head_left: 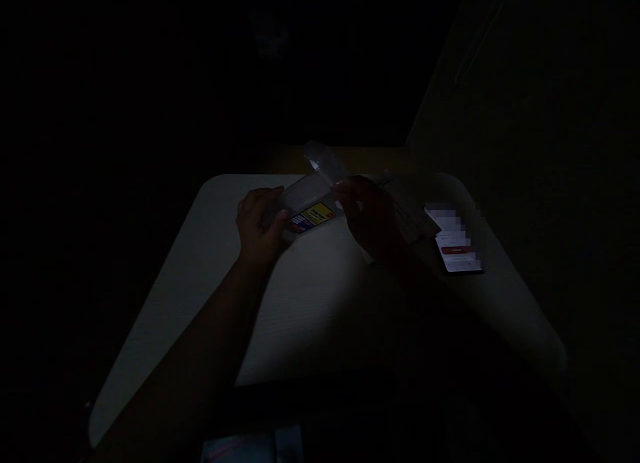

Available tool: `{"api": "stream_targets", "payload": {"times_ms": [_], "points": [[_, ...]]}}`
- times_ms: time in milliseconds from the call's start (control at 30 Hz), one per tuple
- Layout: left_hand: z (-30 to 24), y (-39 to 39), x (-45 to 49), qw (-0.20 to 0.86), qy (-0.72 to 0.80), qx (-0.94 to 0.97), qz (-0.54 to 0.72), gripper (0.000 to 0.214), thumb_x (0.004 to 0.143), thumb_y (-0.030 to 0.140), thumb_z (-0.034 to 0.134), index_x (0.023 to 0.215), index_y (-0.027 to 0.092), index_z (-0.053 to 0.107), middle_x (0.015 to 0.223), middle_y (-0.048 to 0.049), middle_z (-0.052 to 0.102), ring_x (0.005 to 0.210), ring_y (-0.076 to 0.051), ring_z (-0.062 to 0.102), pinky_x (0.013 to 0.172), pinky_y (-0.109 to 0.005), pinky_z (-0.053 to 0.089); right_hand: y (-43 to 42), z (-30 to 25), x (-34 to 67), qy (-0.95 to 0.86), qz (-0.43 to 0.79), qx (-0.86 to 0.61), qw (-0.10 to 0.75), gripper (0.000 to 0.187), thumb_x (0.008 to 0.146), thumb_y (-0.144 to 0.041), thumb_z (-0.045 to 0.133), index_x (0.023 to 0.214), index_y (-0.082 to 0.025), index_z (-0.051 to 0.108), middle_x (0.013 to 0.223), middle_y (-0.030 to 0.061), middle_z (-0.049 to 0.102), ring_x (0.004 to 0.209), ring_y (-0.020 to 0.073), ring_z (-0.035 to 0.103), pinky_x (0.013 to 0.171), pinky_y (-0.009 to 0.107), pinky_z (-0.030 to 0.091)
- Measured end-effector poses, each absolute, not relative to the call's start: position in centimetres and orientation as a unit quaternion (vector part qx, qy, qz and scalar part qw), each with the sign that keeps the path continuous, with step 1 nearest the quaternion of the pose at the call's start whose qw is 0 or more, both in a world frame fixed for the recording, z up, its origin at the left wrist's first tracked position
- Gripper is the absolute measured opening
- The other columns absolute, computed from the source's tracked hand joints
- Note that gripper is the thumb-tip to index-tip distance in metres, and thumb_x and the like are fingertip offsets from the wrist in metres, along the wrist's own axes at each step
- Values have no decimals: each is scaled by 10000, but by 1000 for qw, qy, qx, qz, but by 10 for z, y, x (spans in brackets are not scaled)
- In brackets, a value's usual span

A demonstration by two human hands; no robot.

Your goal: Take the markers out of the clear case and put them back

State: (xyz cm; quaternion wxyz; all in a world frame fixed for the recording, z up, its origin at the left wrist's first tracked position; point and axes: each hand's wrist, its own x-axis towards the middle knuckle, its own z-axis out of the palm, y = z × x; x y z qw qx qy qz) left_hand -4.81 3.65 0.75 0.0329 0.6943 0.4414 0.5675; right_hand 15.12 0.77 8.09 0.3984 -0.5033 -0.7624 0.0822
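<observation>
My left hand (pixel 260 223) is closed round the left end of a clear plastic box (pixel 303 191), which is tilted above the pale table. A yellow and blue label (pixel 313 216) shows on its near side. At the box's right end, a clear flap (pixel 320 158) stands up. My right hand (pixel 365 206) has its fingers pinched at that end, by the flap. The dim light hides exactly what the right fingertips grip. Whether anything lies inside the box is too dark to make out.
The white table (pixel 295 303) has rounded corners. Right of my right hand lies a flat printed packet or paper (pixel 407 213). Beyond it is a phone with a lit screen (pixel 457 250). A picture-like sheet (pixel 250 446) shows at the bottom edge. Surroundings are very dark.
</observation>
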Motion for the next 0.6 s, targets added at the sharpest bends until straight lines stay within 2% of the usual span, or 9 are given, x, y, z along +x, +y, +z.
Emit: {"api": "stream_targets", "payload": {"times_ms": [133,233,333,467,600], "points": [[8,35,-47,8,454,719,527,778,583,625,659,1237,242,484,1141,-91,568,1102,-283,508,989,-443,326,3,91,140,-796,32,-457,396,245,911,-240,382,927,-184,620,970,36,649,938,126,571,867,235,436],[9,34,-43,16,462,716,523,1011,439,629,745,1302,243,386,1214,-115,520,1155,-319,479,979,-447,348,2,94,133,-816,35,-416,400,265,905,-233,363,945,-201,623,990,40,643,952,164,563,862,296,455],[10,34,-39,12,476,708,521,1064,450,609,752,1345,246,305,1248,-121,493,1155,-321,487,950,-439,388,2,97,129,-828,55,-409,381,303,908,-245,340,998,-200,627,1030,40,636,962,173,565,859,302,452],[8,37,-40,-26,479,700,529,1078,443,575,771,1351,240,296,1203,-127,508,1118,-320,503,937,-444,403,2,105,128,-852,71,-370,364,278,900,-294,393,1012,-208,632,1065,33,632,992,148,569,875,255,447],[5,40,-43,-57,483,684,545,1105,453,562,774,1375,257,246,1216,-118,481,1126,-314,487,940,-459,402,6,122,155,-843,62,-366,389,314,884,-379,441,1112,-225,592,1100,23,634,1055,139,560,935,260,432]]}}
